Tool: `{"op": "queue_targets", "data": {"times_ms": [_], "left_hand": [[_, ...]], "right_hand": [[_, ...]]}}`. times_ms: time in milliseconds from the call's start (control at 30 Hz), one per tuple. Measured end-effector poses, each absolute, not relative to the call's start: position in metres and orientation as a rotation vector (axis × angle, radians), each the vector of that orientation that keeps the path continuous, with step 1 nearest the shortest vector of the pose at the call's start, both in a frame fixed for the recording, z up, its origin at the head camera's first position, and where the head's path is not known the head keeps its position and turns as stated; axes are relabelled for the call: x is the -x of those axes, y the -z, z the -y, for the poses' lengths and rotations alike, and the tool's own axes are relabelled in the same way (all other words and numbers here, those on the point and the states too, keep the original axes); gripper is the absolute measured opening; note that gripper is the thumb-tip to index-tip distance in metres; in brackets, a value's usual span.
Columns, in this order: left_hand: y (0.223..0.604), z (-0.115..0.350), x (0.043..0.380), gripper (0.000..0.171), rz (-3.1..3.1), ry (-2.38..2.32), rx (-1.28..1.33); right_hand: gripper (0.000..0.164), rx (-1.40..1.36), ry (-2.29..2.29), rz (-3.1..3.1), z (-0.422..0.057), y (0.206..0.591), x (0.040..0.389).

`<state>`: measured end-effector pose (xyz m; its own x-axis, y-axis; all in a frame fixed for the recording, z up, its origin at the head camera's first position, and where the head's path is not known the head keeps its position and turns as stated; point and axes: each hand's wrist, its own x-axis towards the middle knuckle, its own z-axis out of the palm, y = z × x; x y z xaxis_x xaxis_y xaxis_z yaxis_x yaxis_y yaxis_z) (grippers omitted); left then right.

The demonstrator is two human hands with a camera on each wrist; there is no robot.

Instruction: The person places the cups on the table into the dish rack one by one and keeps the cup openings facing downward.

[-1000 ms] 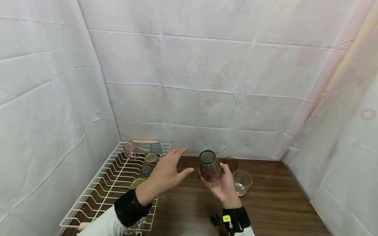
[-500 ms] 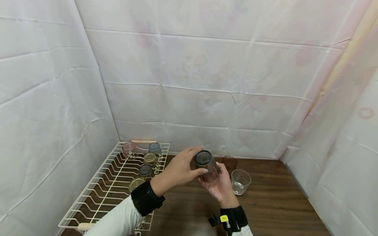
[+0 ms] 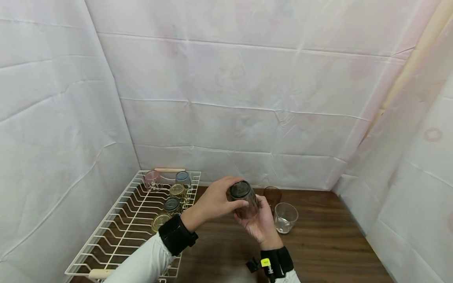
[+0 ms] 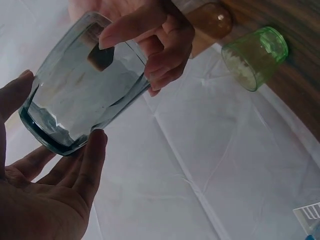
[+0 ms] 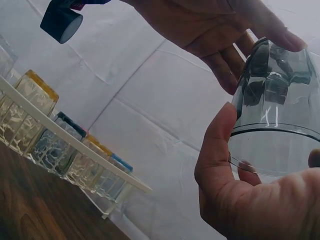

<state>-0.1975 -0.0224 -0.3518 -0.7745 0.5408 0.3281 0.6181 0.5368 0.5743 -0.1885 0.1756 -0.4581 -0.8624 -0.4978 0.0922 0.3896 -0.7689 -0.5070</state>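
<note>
A smoky grey drinking glass (image 3: 241,190) is held upside down above the table, its thick base up and tilted toward the left. My right hand (image 3: 261,225) grips it near the rim, thumb and fingers around its side. Around the base end, my left hand (image 3: 214,199) holds the same glass (image 4: 82,95) between thumb and fingertips. In the right wrist view, the open rim of the glass (image 5: 275,131) faces down into the right hand. An amber glass (image 3: 273,194) and a clear glass (image 3: 286,217) stand just beyond the right hand.
On the left stands a white wire dish rack (image 3: 124,230) with several upturned glasses, among them a pink glass (image 3: 153,180) and a blue glass (image 3: 183,179). A green glass (image 4: 256,57) shows in the left wrist view. White sheets (image 3: 226,86) surround the wooden table (image 3: 325,243).
My left hand has moved right from beside the rack and taken hold of the base of the grey glass. My right hand keeps its grip, and the glass has shifted slightly left.
</note>
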Motion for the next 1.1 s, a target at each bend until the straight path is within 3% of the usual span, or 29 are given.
{"op": "queue_targets", "data": {"times_ms": [633,1100], "left_hand": [[0.354,0.036,0.201,0.062,2.579,1.118,0.919],[0.349,0.053,0.198,0.062,2.478,1.082,0.778]], "right_hand": [[0.049,0.234,2.574,-0.734,-0.166,0.461,0.191],[0.066,-0.087,2.609,-1.803,-0.177,0.450,0.187]]}}
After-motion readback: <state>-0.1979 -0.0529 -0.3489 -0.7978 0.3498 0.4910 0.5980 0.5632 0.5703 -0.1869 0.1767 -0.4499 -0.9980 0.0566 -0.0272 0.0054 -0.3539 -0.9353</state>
